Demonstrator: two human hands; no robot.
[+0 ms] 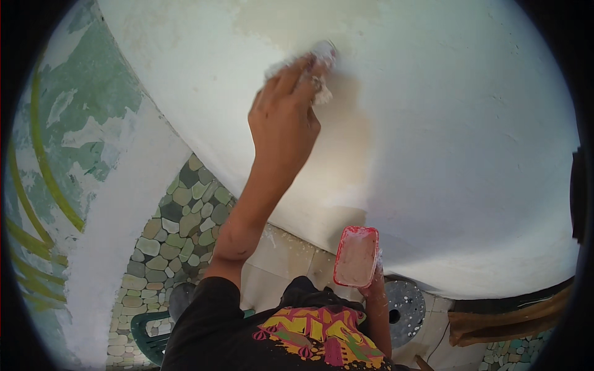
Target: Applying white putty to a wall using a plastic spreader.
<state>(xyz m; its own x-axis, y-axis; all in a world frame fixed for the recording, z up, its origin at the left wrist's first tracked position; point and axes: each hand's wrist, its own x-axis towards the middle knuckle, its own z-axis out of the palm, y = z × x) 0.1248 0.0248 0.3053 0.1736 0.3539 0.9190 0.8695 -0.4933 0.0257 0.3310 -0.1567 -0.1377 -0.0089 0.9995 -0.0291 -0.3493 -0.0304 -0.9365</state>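
My left hand [289,102] is raised against the curved white wall [433,93], its fingers closed around a whitish, smeared wad [323,93]. Motion blurs the wad, so I cannot tell whether it is a cloth or a sponge. Beside it, a damp-looking beige patch [352,133] spreads down the wall. Lower down, my right hand [375,285] grips a red rectangular tub [356,256] by its side. Pale pinkish-beige paint or paste coats the inside of the tub, and white smears mark its rim. Most of the right hand's fingers are hidden behind the tub.
On the left stands a green and white painted wall [93,142] with yellow-green curved stripes. Pebble-patterned stone [179,210] borders pale floor tiles [269,253]. Below are a green plastic chair [143,331], a speckled dark round stool [405,309] and brown cloth [495,324].
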